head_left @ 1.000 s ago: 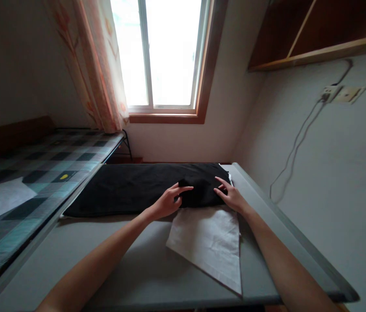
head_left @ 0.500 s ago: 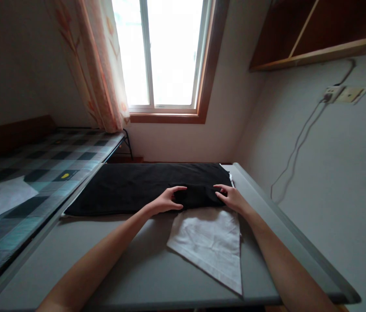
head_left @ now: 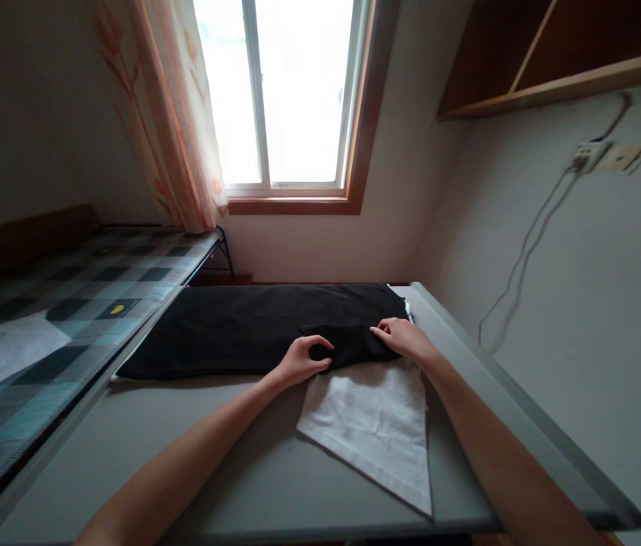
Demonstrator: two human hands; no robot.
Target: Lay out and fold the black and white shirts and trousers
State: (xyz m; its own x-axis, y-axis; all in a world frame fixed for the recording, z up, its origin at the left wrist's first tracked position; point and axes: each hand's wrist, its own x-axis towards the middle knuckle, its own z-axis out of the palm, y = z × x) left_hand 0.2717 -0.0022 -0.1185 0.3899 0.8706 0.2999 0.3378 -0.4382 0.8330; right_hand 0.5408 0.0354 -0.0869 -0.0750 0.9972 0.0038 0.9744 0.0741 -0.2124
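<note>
A black cloth (head_left: 229, 326) lies folded in a long flat shape across the grey table, with a pale edge showing at its left and right ends. From under its near side a white cloth piece (head_left: 371, 432) sticks out, narrowing to a point towards me. My left hand (head_left: 302, 359) curls thumb and fingers round the left end of a small black flap (head_left: 348, 345) that lies over the white piece. At the flap's right end my right hand (head_left: 403, 337) is closed, its fingertips pinching the black cloth; the right thumb is mostly hidden.
The grey table (head_left: 212, 455) has a raised rim on the right, beside the wall. On the left stands a bed with a checked mattress (head_left: 143, 273) and a paper sheet (head_left: 1, 353) on it. A wall shelf (head_left: 559, 83) and a plugged cord (head_left: 516, 265) are at right.
Both hands have closed from spread fingers onto the black flap. My left hand has shifted slightly right. The cloths lie almost as before.
</note>
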